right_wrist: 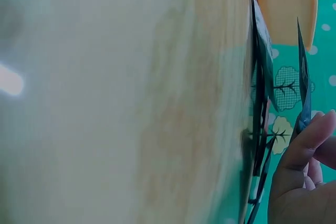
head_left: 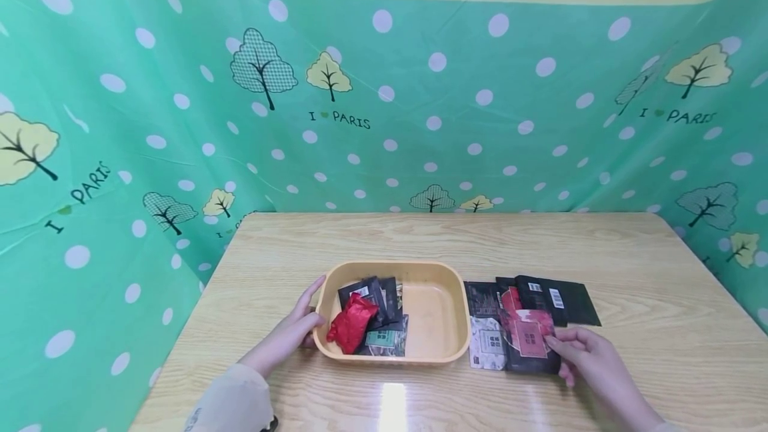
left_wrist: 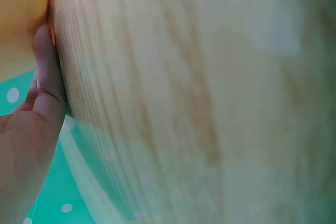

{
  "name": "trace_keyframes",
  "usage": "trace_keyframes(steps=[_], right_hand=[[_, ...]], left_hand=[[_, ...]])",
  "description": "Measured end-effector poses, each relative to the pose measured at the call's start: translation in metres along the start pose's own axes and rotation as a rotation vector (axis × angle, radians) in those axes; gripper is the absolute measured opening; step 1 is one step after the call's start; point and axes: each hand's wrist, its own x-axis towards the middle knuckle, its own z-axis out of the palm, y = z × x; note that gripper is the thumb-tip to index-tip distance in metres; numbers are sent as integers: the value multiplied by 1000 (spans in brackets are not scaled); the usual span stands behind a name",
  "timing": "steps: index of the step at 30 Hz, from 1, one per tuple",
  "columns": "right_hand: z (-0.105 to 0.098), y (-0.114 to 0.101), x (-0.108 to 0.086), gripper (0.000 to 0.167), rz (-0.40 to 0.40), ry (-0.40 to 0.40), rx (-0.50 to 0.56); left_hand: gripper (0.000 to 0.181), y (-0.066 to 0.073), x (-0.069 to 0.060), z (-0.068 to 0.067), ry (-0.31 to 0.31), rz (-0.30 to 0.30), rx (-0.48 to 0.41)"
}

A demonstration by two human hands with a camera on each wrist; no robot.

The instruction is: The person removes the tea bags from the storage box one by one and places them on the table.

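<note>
At the left end of the yellow plastic tray (head_left: pixel 436 357), my left hand (head_left: pixel 298 325) rests fairly straight fingers against the outer wall. The left wrist view has the hand (left_wrist: pixel 39 98) touching the tray's side (left_wrist: pixel 23 19). Inside the tray lie a crumpled red foil packet (head_left: pixel 353 325) and several dark sachets (head_left: pixel 393 312), in its left half. My right hand (head_left: pixel 591 360) pinches a black sachet with a pink-red label (head_left: pixel 531 339) by its right edge. In the right wrist view this sachet (right_wrist: pixel 304 80) stands raised off the others, between thumb and fingers.
Beside the tray's right end lie a grey-white sachet (head_left: pixel 487 345), a dark printed sachet (head_left: pixel 482 299) and overlapping black sachets with barcode labels (head_left: pixel 573 302). They lie on a wood-grain table (head_left: pixel 660 285). A green dotted cloth (head_left: pixel 420 152) hangs behind and at the sides.
</note>
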Motion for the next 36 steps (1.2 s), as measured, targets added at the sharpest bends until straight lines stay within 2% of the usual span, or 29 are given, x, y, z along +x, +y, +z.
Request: trace_keyframes(steps=[9, 12, 26, 36], right_hand=[[-11, 4, 2, 33, 53, -29, -30], [-12, 5, 4, 33, 45, -35, -43], [-9, 7, 7, 38, 36, -18, -114], [-9, 10, 9, 43, 63, 6, -106]], left_hand=[[83, 0, 0, 0, 12, -2, -5], [83, 1, 1, 0, 4, 5, -9], [83, -1, 2, -1, -20, 23, -42], [83, 0, 1, -1, -11, 21, -35]])
